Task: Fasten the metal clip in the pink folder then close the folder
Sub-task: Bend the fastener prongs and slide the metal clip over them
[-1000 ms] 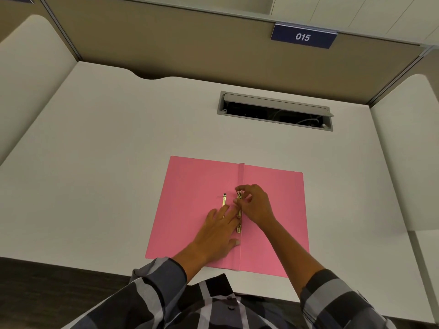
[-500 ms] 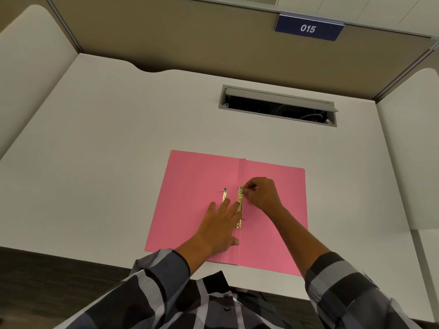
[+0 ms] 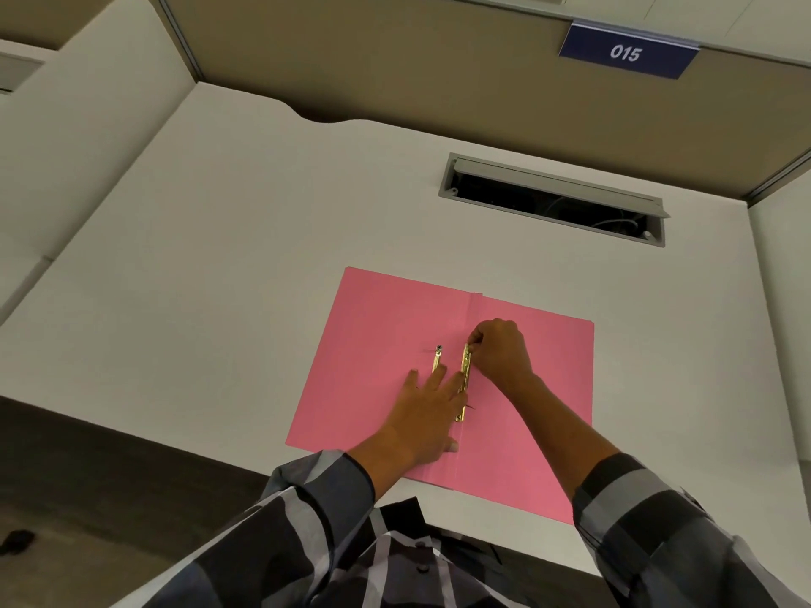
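Note:
The pink folder lies open and flat on the white desk. Along its centre fold runs a gold metal clip bar; a second gold prong lies just left of it. My left hand rests flat on the folder with fingers spread, its fingertips over the lower parts of both metal pieces. My right hand pinches the top end of the clip bar with its fingertips. The bar's lower end shows near my left thumb.
A grey cable hatch is set into the desk behind the folder. Beige partition walls enclose the desk, with a blue sign reading 015. The desk's front edge lies just below the folder. A dark object lies on the floor at left.
My right hand has slid up from the middle of the clip to its top end. My left hand stays pressed flat on the folder. The camera view has shifted left.

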### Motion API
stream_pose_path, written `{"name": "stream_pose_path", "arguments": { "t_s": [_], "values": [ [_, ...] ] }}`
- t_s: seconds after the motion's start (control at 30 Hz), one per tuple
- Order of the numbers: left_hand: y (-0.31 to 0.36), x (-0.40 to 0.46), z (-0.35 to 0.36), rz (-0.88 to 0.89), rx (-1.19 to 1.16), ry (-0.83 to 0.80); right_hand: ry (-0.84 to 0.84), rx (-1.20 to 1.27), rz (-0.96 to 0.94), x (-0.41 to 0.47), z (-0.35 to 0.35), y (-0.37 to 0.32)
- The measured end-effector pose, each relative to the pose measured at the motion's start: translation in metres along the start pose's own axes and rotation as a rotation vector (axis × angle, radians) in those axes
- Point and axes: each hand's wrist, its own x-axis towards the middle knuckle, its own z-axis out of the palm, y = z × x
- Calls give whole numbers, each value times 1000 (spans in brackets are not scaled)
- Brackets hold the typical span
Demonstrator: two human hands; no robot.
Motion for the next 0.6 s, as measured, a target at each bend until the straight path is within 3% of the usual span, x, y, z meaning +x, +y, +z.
{"name": "stream_pose_path", "arguments": {
  "t_s": [0.6],
  "values": [
    [-2,0,6,-20,12,-3,-158,-232,-236,8,-2,-11]
  ]
}}
